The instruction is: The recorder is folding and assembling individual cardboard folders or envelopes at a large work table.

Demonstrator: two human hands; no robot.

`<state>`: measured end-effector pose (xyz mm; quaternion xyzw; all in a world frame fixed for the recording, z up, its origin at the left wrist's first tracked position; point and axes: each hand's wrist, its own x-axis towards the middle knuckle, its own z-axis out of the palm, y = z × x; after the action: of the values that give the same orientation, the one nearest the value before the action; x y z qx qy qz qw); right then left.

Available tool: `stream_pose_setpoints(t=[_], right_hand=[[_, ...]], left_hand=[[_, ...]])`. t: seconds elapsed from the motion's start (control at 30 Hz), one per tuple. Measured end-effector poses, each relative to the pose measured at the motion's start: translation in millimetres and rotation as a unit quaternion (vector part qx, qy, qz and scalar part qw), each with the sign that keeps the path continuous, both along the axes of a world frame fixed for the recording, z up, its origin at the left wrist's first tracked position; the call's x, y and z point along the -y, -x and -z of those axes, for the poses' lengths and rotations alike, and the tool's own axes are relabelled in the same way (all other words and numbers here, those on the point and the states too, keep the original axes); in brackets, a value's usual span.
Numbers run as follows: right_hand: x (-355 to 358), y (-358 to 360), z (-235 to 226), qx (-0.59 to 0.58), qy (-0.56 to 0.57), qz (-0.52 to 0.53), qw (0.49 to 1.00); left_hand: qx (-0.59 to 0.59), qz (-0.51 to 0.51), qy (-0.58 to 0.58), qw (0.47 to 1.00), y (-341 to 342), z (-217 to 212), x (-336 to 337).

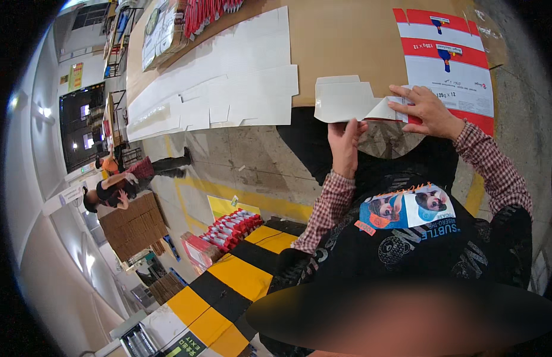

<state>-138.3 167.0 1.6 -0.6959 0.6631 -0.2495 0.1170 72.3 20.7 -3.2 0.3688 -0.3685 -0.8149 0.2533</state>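
A cardboard carton blank with a white inner side (342,102) lies at the near edge of the table, one of its flaps (382,110) folded up at a slant. My left hand (345,147) grips the blank's near edge, the thumb on top and the other fingers partly hidden. Fingers apart and stretched out, my right hand (429,112) rests on the folded flap and the edge of a red and white printed carton panel (448,89). Whether this panel and the white part are one piece, I cannot tell.
Flat white carton blanks (240,89) overlap along the left of the brown table top (347,35). Red packets (207,15) and a stack of printed packs (164,33) stand at the far left. Red and white bundles (231,229) sit lower left; another person (118,187) stands beside stacked brown cardboard (133,226).
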Motion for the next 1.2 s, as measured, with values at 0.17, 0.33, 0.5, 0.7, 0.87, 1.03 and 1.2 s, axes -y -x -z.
stream_pose_setpoints(t=[0.17, 0.33, 0.5, 0.7, 0.87, 1.03, 1.2], right_hand=[[-0.7, -0.8, 2.3, 0.002, -0.011, 0.0, 1.0], [1.2, -2.5, 3.4, -0.012, -0.01, 0.002, 1.0], [-0.3, -2.3, 4.0, 0.01, -0.014, -0.002, 1.0], [10.4, 1.8, -6.4, 0.036, 0.014, -0.015, 0.999], [12.5, 5.2, -21.8, -0.002, -0.125, -0.038, 0.991], [-25.8, 1.8, -22.3, -0.027, 0.006, 0.168, 0.985], [-30.7, 8.2, -22.3, -0.028, 0.018, 0.21, 0.977]], left_hand=[[0.121, -0.053, 0.079, 0.988, 11.1, 16.1, 14.8], [0.09, -0.07, 0.006, 0.993, 19.7, 33.5, 21.0], [0.099, -0.125, -0.025, 0.987, 26.1, 34.6, 17.6], [0.072, -0.08, 0.449, 0.887, 40.9, 27.9, 21.1], [0.103, 0.341, 0.784, 0.508, 81.1, -18.8, 34.6], [0.047, 0.369, 0.736, 0.565, 90.8, -0.6, 52.1], [0.066, 0.372, 0.749, 0.544, 99.1, -1.6, 47.7]])
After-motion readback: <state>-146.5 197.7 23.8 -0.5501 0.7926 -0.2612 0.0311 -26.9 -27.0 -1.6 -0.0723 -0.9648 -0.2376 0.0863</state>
